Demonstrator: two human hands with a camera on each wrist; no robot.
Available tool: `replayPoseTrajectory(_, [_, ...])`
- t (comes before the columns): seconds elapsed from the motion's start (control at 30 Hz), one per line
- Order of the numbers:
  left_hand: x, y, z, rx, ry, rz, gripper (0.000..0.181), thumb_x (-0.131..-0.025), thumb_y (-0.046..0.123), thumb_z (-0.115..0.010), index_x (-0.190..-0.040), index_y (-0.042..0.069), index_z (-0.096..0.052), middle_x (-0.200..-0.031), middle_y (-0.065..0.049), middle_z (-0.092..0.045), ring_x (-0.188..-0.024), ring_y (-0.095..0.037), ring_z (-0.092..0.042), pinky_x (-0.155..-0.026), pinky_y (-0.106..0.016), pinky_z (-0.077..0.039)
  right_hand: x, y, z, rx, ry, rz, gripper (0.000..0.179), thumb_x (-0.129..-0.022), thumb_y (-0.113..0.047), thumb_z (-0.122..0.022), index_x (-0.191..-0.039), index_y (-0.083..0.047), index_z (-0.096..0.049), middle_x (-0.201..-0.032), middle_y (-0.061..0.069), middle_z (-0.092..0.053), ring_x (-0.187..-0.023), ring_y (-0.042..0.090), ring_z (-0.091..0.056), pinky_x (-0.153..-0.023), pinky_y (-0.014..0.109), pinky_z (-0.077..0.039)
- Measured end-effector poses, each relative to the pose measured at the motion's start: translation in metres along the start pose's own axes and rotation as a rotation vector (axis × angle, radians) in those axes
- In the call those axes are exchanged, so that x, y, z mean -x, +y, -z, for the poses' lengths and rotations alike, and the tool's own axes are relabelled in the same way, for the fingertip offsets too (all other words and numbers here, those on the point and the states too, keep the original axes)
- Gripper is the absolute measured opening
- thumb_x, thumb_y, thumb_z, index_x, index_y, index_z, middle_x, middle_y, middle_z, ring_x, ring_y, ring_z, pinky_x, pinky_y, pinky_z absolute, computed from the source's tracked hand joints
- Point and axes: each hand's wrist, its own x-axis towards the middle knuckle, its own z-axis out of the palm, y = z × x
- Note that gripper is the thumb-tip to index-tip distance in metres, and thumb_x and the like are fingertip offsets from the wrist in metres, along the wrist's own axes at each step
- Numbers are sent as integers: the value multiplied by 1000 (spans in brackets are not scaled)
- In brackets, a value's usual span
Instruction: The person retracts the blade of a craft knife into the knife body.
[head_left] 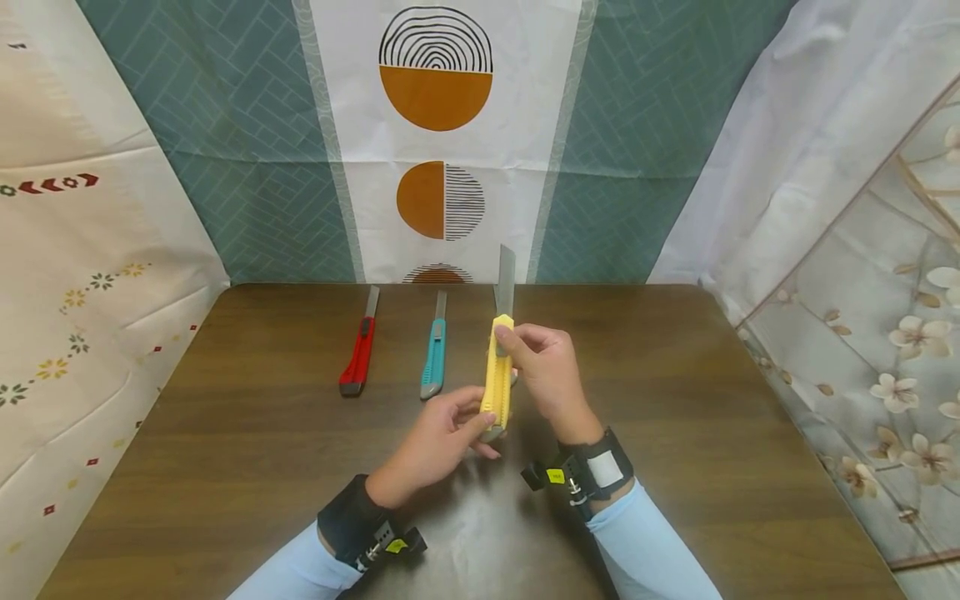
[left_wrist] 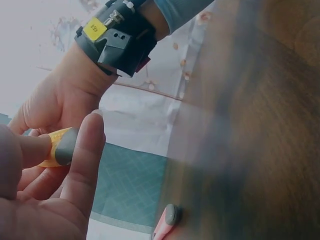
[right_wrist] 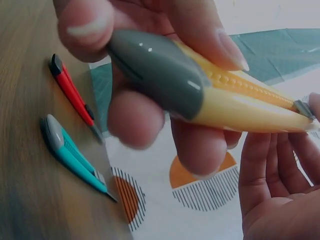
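Both hands hold a yellow utility knife (head_left: 497, 383) above the table, its long blade (head_left: 507, 279) extended and pointing up and away. My left hand (head_left: 442, 433) grips the lower end by the grey end cap (right_wrist: 155, 75), thumb on one side and fingers beneath. Higher up, my right hand (head_left: 551, 367) pinches the body, the thumb lying at the slider near the blade end. A pink-handled utility knife (left_wrist: 167, 222) lies on the table behind, mostly hidden by the yellow one in the head view.
A teal utility knife (head_left: 433, 358) and a red utility knife (head_left: 360, 354) lie left of the hands on the brown wooden table (head_left: 247, 467), blades extended toward the far edge. Patterned cloth (head_left: 622, 167) hangs behind the table; more cloth borders both sides.
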Motion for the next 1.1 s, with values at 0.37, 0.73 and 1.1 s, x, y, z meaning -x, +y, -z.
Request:
replayPoseTrajectory(0.37, [-2, -3, 1, 5, 5, -7, 37, -100, 10, -66, -135, 2, -59, -124, -29, -69, -103, -48, -72, -75, -44, -66, -1, 1, 0, 3, 9, 59, 28, -95, -32, -75, -93, -5, -81, -81, 2, -73, -71, 19, -61, -55, 27, -54])
replayPoseTrajectory(0.73, [-6, -8, 0, -24, 35, -13, 37, -98, 14, -70, -133, 4, -61, -120, -20, -72, -100, -44, -74, -74, -33, -66, -1, -1, 1, 41, 34, 69, 30, -95, -36, -74, -91, -7, -81, -81, 5, -73, -71, 22, -61, -54, 27, -53])
replayPoseTrajectory(1.1, [-6, -10, -1, -28, 77, -9, 37, -98, 11, -69, -133, 2, -61, -126, -21, -71, -93, -46, -75, -72, -32, -65, 0, 3, -6, 39, 75, 118, 28, -95, -33, -75, -90, -6, -80, -82, 9, -74, -73, 22, -62, -56, 25, -54])
